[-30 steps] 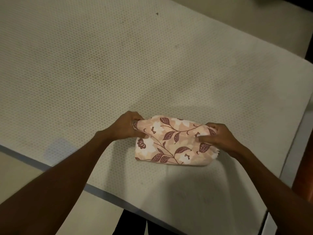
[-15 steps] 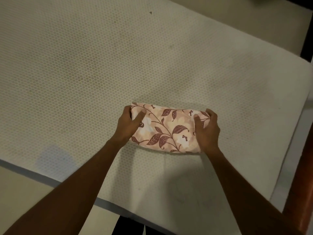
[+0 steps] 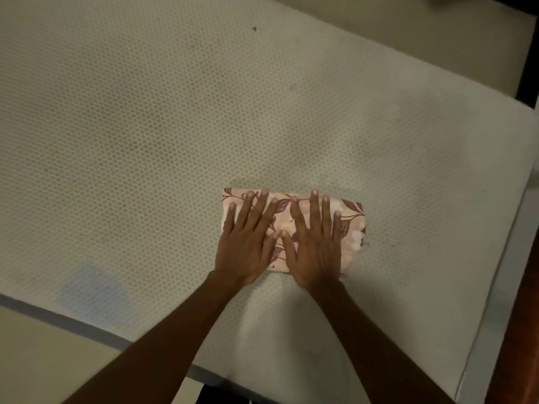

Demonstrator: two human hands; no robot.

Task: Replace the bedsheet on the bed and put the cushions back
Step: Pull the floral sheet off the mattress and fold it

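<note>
Both left hand (image 3: 243, 252) and right hand (image 3: 316, 252) lie spread-fingered on what seems a folded bedsheet (image 3: 351, 225), hiding its middle.

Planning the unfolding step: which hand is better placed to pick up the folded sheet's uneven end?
Right, probably. Both hands press flat on the folded sheet, but its uneven, layered end lies bare just beyond the right hand; the left hand covers the sheet's other end.

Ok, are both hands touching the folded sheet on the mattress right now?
Touching. The head view shows the left hand and the right hand lying flat, fingers straight, on top of the folded sheet, which rests on the mattress.
</note>
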